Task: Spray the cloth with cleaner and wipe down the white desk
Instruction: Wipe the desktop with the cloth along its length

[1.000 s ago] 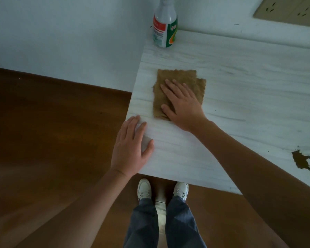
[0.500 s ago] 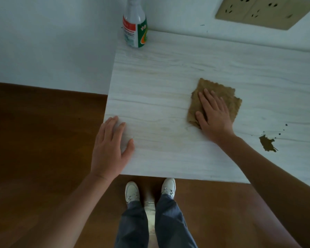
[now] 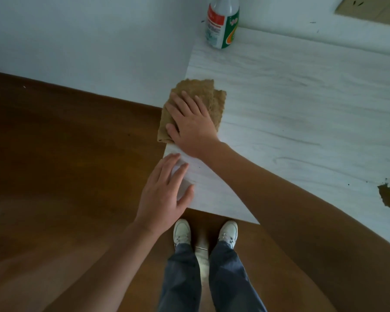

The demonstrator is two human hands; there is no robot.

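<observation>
A brown cloth (image 3: 203,92) lies at the left edge of the white desk (image 3: 302,104), partly hanging over that edge. My right hand (image 3: 193,123) presses flat on the cloth with straight fingers. At the desk's near left corner my left hand (image 3: 164,192) rests with spread fingers, thumb on the top surface. The cleaner bottle (image 3: 222,23) stands upright at the far left corner against the wall. A dark brown stain (image 3: 388,195) sits on the desk at the right.
A white wall runs behind and left of the desk. A beige socket plate (image 3: 374,7) is on the wall at the top right. Brown wooden floor (image 3: 65,165) lies left of the desk. My feet in white shoes (image 3: 182,233) stand at the desk's front edge.
My right hand has slid the cloth from the middle of the desk back left to the desk's left edge. My left hand has stayed on the near left corner.
</observation>
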